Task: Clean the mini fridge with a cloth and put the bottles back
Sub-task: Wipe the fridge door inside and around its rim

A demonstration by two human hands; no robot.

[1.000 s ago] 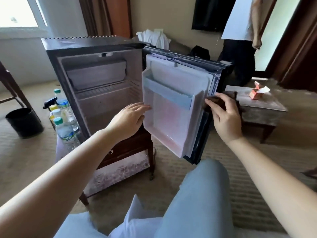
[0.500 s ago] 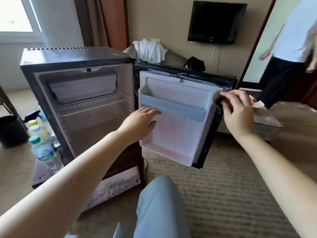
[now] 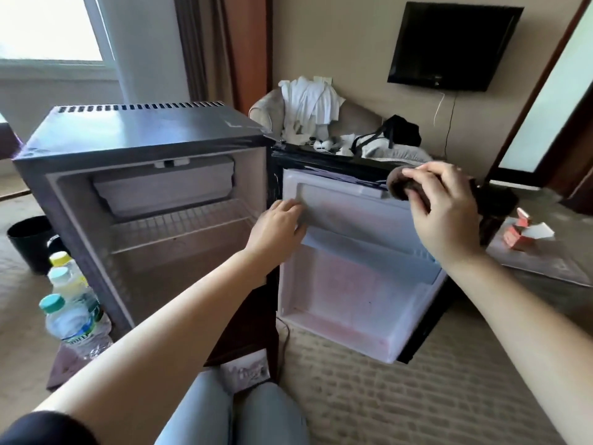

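The dark mini fridge (image 3: pixel 141 130) stands open with a wire shelf (image 3: pixel 179 228) inside and nothing on it. Its door (image 3: pixel 359 284) swings out to the right, showing the white inner liner. My left hand (image 3: pixel 279 224) rests with straight fingers on the upper left of the door liner. My right hand (image 3: pixel 446 210) grips a dark brown cloth (image 3: pixel 399 186) at the door's top right corner. Several water bottles (image 3: pixel 69 319) with green, white and yellow caps stand on the low table left of the fridge.
A black bin (image 3: pixel 27 242) sits on the carpet at far left. A low table (image 3: pixel 539 264) with a red box (image 3: pixel 518 237) lies to the right. Behind the fridge is an armchair (image 3: pixel 272 110) with white clothes and a black bag (image 3: pixel 401 131). My knees (image 3: pixel 244 409) are below.
The view rose and moved closer. My right hand with the cloth moved up from the door's side edge to its top right corner. My left hand slid up the door liner.
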